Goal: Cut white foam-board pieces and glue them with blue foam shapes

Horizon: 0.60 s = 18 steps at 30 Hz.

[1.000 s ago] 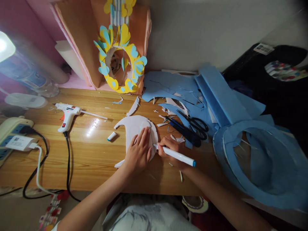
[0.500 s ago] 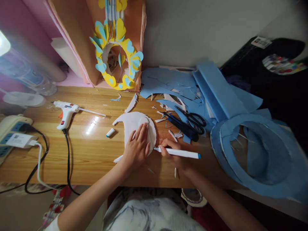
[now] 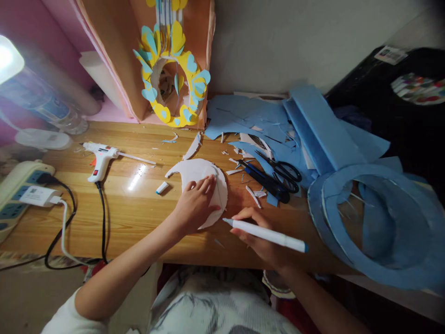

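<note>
A white crescent-like cut piece (image 3: 194, 169), seemingly card or foam board, lies on the wooden table with a smaller rounded piece (image 3: 219, 185) on top of it. My left hand (image 3: 198, 202) rests over both with its fingers stretched out, pressing them down. Between the thumb and fingers of my right hand (image 3: 260, 236) is a white marker (image 3: 271, 235) with a blue-green end. Its uncapped tip points left, close to the lower right edge of the white piece. The marker's cap (image 3: 162, 188) lies to the left of the pieces.
A glue gun (image 3: 102, 160) with its cord and a power strip (image 3: 26, 195) occupy the left. Behind my right hand lie a utility knife (image 3: 266, 181), scissors (image 3: 283, 170), paper scraps (image 3: 253, 195) and blue sheets (image 3: 246, 113). Blue rings (image 3: 321, 208) stand at the right. A flowered yellow ring (image 3: 162, 111) hangs behind.
The marker and my right hand have drawn away from the white piece, slightly right and down. My left hand has shifted a little left, its fingers more bent. The view has moved slightly.
</note>
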### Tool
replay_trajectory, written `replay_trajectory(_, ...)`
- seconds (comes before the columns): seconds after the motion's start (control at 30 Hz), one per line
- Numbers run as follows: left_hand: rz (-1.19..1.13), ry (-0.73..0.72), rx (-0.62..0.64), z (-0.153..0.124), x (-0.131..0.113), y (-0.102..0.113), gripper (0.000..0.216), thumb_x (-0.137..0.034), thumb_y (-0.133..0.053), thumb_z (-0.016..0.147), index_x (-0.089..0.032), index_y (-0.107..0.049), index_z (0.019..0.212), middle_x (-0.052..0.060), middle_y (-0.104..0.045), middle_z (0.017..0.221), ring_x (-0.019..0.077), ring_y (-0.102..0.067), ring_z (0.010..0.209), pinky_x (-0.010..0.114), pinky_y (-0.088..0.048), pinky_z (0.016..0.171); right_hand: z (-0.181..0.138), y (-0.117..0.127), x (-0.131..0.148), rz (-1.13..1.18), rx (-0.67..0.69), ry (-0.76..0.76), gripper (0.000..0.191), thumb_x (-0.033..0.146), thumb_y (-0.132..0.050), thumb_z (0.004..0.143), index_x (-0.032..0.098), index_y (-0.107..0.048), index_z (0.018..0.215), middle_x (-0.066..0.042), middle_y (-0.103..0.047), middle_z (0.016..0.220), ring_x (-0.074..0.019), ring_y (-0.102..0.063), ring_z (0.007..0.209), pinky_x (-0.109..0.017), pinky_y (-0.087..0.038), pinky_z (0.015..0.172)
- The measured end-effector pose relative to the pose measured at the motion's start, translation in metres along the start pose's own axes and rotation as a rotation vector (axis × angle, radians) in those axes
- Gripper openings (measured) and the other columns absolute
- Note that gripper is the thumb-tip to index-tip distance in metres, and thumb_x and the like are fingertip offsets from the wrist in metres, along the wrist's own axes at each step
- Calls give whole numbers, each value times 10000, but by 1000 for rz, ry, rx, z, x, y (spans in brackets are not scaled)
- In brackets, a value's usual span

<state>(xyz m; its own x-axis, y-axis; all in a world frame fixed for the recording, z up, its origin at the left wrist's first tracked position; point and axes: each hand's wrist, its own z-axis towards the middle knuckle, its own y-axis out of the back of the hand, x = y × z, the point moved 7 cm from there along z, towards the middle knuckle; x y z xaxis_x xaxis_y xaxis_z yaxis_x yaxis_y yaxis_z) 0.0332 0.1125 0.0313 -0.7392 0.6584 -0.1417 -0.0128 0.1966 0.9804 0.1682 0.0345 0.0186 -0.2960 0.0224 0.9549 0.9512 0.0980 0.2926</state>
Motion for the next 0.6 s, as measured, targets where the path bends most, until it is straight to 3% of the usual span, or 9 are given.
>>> replay_trajectory(0.27, 40, -86, 89, 3, 7, -1, 717, -414, -574, 856, -57, -294, 1412, 198, -365, 1464, 301, -442, 1238, 406, -367, 969, -1, -29, -2, -110, -115, 44, 103, 204, -642, 757, 222, -571, 829, 19, -619, 716, -132, -572, 613, -238, -447, 575)
replay_trajectory(0.6, 55, -69, 89, 4, 5, -3, 708, -380, -589, 850, -55, -293, 1404, 213, -396, 1435, 303, -455, 1225, 411, -379, 951, 3, -37, -7, -198, -144, 90, 111, 227, -650, 724, 231, -560, 788, 25, -634, 695, -150, -576, 563, -259, -453, 541)
